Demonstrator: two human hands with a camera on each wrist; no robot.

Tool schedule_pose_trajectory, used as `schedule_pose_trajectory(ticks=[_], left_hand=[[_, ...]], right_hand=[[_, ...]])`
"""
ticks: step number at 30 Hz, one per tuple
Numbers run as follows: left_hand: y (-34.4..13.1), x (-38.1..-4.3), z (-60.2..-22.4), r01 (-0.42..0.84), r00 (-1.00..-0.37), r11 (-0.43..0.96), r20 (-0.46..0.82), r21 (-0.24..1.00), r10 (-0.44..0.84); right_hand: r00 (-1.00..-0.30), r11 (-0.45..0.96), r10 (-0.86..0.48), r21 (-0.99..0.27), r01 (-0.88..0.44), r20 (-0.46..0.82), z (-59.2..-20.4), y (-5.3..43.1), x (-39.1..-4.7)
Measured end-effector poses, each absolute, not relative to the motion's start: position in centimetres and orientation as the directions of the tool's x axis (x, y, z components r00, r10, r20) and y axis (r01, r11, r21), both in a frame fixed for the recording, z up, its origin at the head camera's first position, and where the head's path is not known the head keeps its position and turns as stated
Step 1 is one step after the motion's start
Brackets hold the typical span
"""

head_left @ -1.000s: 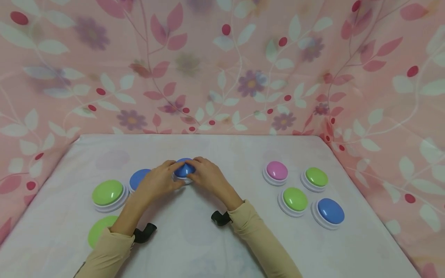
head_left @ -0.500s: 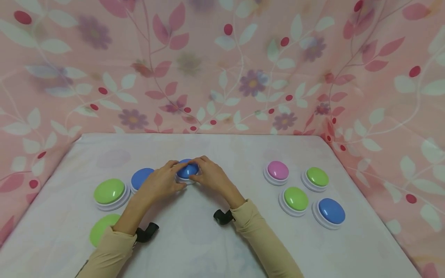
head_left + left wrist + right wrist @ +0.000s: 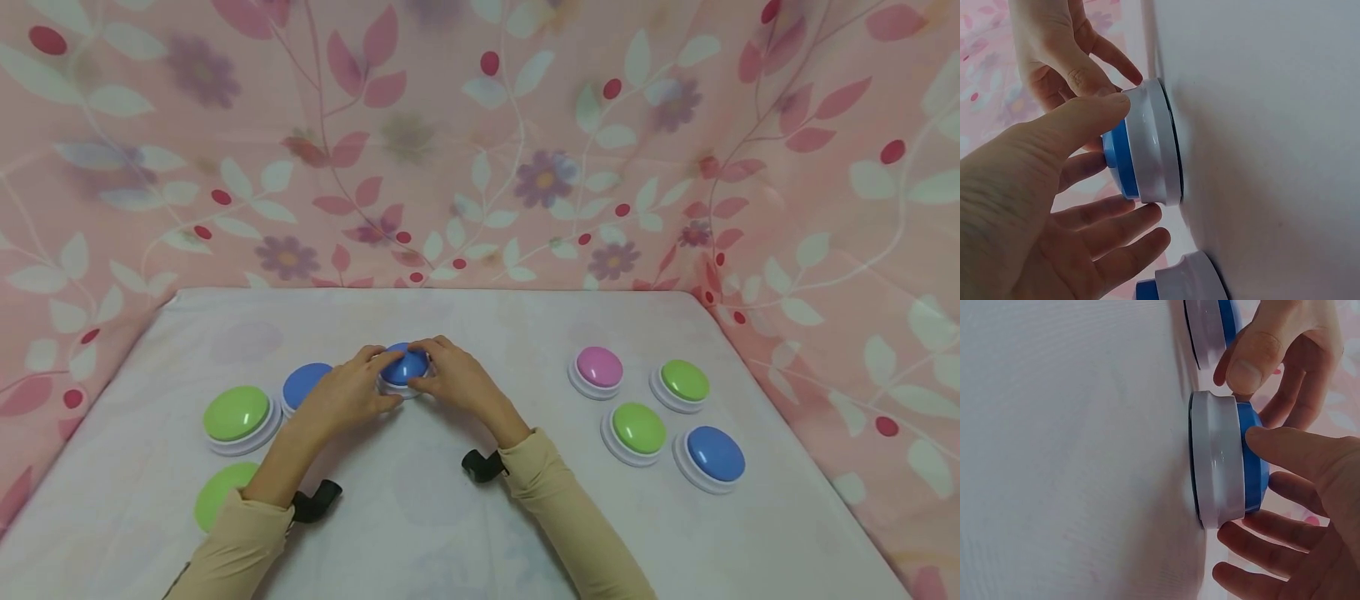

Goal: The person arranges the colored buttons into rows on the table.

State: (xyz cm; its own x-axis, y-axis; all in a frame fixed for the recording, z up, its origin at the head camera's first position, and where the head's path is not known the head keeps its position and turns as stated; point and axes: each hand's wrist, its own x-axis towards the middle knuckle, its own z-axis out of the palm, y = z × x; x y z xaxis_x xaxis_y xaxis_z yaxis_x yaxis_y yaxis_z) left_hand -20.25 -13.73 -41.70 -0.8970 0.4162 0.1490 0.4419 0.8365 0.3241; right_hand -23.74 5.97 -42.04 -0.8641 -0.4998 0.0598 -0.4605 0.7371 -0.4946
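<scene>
A blue push button (image 3: 407, 367) with a domed top and a white round base stands on the white cloth, left of the middle in the head view. From its left, my left hand (image 3: 347, 392) holds it, the thumb at the rim and fingers on the far side. My right hand (image 3: 461, 379) grips it from the right, its thumb pressed on the blue dome's near edge in the right wrist view. Both wrist views show the white base (image 3: 1150, 144) resting flat on the cloth. Fingers cover part of the dome.
Another blue button (image 3: 306, 383) stands left, partly behind my left hand. Two green buttons, one upper (image 3: 236, 413) and one lower (image 3: 225, 493), lie further left. On the right stand a pink button (image 3: 600, 367), two green ones (image 3: 639, 428) and a blue one (image 3: 716, 454). Floral cloth walls (image 3: 480, 142) surround the table.
The hands stay on the blue button. My right fingertips have shifted slightly right, uncovering a bit more of the dome. The other buttons keep their places.
</scene>
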Motion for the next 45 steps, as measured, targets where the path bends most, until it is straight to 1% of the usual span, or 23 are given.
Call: schedule_pose_trajectory(ticks=[7,15,19,24,33,36,39,43,45], left_hand=[[-14.1,-20.1,-41.2,0.425,-0.905,0.839,0.131,0.340,0.405],[-15.8,-20.0,-39.5,0.384,-0.923,0.848,0.139,0.365,0.358],[-17.2,-19.7,-38.7,0.326,-0.945,0.866,0.094,0.379,0.314],[-19.2,-19.4,-38.0,0.278,-0.959,0.880,0.063,0.386,0.276],[-22.8,-18.5,-37.5,0.218,-0.971,0.893,-0.005,0.394,0.239],[-23.7,-18.1,-37.7,0.223,-0.970,0.897,-0.007,0.381,0.244],[-24.1,-18.0,-37.9,0.230,-0.968,0.903,-0.014,0.363,0.252],[-24.3,-18.2,-38.5,0.223,-0.960,0.902,-0.077,0.369,0.269],[-24.3,-18.2,-38.9,0.219,-0.953,0.900,-0.115,0.378,0.280]], right_hand=[[-0.862,0.734,-0.503,-0.491,-0.468,0.070,-42.2,5.8,-23.7],[-0.848,0.697,-0.513,-0.513,-0.501,0.133,-41.5,4.9,-23.9],[-0.835,0.673,-0.531,-0.526,-0.521,0.147,-41.0,3.7,-23.8],[-0.805,0.658,-0.571,-0.497,-0.565,0.159,-40.7,1.6,-23.5],[-0.774,0.651,-0.622,-0.469,-0.597,0.121,-40.3,-1.7,-22.7],[-0.771,0.669,-0.630,-0.440,-0.600,0.094,-40.6,-2.6,-22.6],[-0.754,0.676,-0.653,-0.392,-0.624,0.072,-41.1,-3.2,-22.5],[-0.725,0.678,-0.685,-0.300,-0.671,0.071,-41.9,-3.6,-22.3],[-0.721,0.686,-0.689,-0.257,-0.681,0.072,-42.3,-3.8,-22.1]])
